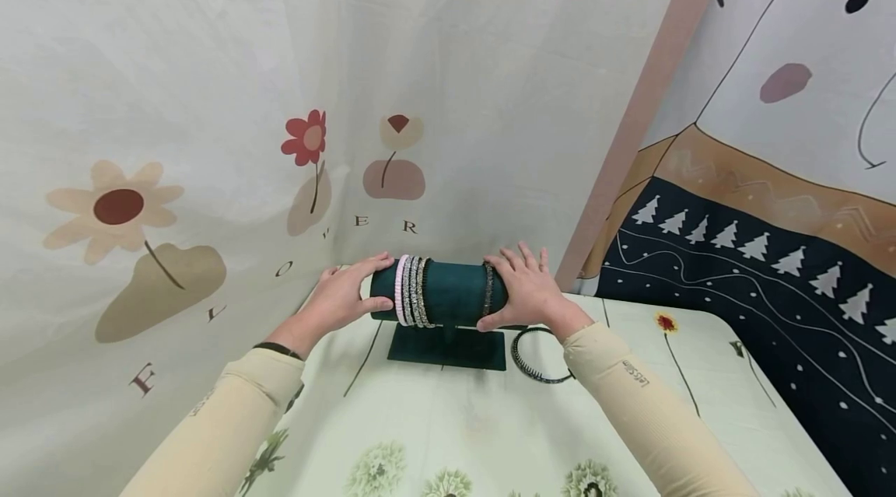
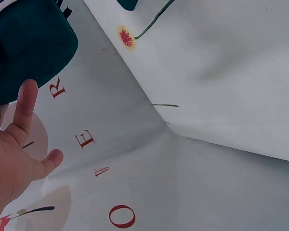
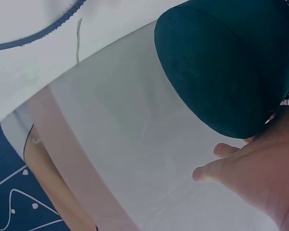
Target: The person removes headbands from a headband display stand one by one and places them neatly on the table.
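A dark green velvet headband display stand (image 1: pixel 453 291) stands on the table with its padded roll lying crosswise. Toward the roll's left end sit a pink headband (image 1: pixel 400 291) and several sparkly silver and dark ones (image 1: pixel 418 295), side by side. My left hand (image 1: pixel 336 299) grips the left end of the roll, thumb on the near side and fingers over the top. Near the right end a black beaded headband (image 1: pixel 488 291) goes round the roll. My right hand (image 1: pixel 530 293) holds it between thumb and index finger, its other fingers spread.
Right of the stand's flat base (image 1: pixel 446 353), a black toothed headband (image 1: pixel 542 379) lies on the table under my right forearm. A flower-print cloth (image 1: pixel 462 419) covers the table. Behind it hangs a printed curtain (image 1: pixel 490 131), close to the roll.
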A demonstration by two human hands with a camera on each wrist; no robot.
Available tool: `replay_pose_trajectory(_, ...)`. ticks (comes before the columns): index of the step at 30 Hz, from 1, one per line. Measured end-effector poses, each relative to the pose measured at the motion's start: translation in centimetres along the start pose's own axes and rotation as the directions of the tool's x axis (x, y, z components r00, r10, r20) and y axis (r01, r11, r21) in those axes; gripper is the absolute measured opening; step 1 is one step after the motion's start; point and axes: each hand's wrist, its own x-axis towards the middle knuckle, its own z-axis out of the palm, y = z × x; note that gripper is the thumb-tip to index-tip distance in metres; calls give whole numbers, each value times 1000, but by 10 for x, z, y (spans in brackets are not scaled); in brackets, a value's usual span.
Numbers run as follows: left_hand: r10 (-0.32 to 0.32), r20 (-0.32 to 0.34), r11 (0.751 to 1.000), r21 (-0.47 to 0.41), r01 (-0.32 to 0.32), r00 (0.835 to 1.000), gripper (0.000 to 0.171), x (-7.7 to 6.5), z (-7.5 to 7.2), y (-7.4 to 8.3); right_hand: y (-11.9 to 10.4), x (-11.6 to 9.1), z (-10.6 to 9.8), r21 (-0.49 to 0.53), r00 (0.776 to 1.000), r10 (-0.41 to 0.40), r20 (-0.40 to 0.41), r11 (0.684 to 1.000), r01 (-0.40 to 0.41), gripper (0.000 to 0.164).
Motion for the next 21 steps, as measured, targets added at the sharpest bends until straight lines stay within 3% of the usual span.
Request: replay_pose_trajectory(21, 0, -1, 1000, -7, 0, 1000, 83, 0, 2, 0, 15, -9, -3, 54, 1000, 22, 10, 998, -23, 123)
